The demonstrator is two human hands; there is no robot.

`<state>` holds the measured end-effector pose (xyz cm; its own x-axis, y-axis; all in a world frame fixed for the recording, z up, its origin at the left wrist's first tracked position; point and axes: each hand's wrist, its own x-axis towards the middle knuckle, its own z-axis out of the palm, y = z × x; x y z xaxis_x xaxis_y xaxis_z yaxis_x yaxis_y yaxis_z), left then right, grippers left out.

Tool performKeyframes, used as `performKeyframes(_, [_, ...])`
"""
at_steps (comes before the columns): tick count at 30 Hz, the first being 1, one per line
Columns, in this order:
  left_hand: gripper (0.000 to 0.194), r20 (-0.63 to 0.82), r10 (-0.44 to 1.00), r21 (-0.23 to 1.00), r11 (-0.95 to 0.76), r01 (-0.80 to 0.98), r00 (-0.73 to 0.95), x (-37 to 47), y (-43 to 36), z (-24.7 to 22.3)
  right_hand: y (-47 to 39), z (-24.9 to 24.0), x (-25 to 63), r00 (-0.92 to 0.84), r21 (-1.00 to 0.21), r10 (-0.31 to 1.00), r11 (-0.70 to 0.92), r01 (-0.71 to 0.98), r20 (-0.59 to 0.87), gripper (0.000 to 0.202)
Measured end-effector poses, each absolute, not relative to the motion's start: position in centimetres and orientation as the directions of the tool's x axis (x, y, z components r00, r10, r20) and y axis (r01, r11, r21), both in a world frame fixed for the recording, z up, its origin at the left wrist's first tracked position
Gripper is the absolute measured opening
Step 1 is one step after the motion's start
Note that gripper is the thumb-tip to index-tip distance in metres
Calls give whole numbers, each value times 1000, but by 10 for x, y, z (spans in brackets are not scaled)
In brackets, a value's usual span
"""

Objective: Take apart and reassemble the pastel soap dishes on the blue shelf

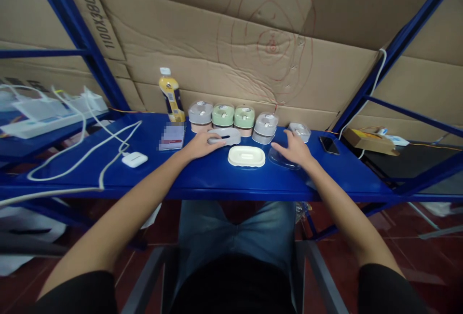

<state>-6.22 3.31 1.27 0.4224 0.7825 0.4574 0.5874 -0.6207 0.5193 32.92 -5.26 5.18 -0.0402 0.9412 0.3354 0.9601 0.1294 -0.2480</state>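
On the blue table, my left hand (pixel 203 145) has its thumb and fingers on the left end of a pale grey oval piece with a dark slot (pixel 231 135). My right hand (pixel 297 151) has thumb and fingers spread, just over a clear plastic lid (pixel 284 158); whether it touches the lid I cannot tell. Past its fingertips sits a small clear-topped box (pixel 301 130). Between my hands lies a cream oval tray (pixel 246 156) with a raised middle. Behind stand oval boxes with clear lids: two grey ones (pixel 200 114) (pixel 265 126) and two green ones (pixel 223 114) (pixel 244 118).
A yellow drink bottle (pixel 170 96) stands at the back left, behind a partly blurred card-like pack (pixel 172 136). A white earphone case (pixel 134 159) and a white cable (pixel 104 147) lie left. A phone (pixel 329 144) lies right. Cardboard (pixel 188 39) backs the table; blue posts (pixel 390 53) flank it.
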Motion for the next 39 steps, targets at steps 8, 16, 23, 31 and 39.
performKeyframes(8, [77, 382, 832, 518, -554, 652, 403, -78, 40, 1, 1, 62, 253, 121, -223, 911, -33, 974, 393, 127])
performKeyframes(16, [79, 360, 843, 515, -536, 669, 399, -76, 43, 1, 15, 61, 276, 117, -194, 933, -52, 980, 341, 106])
performKeyframes(23, [73, 375, 823, 503, -568, 652, 428, -75, 45, 1, 43, 53, 299, -8, -332, 936, 132, 934, 351, 110])
performKeyframes(31, [87, 443, 807, 539, -587, 604, 390, -74, 36, 10, 17, 62, 339, -30, -410, 956, 153, 899, 291, 93])
performKeyframes(39, [91, 513, 728, 578, -685, 444, 455, -29, -6, 27, -36, 64, 371, -224, -416, 967, 154, 896, -125, 109])
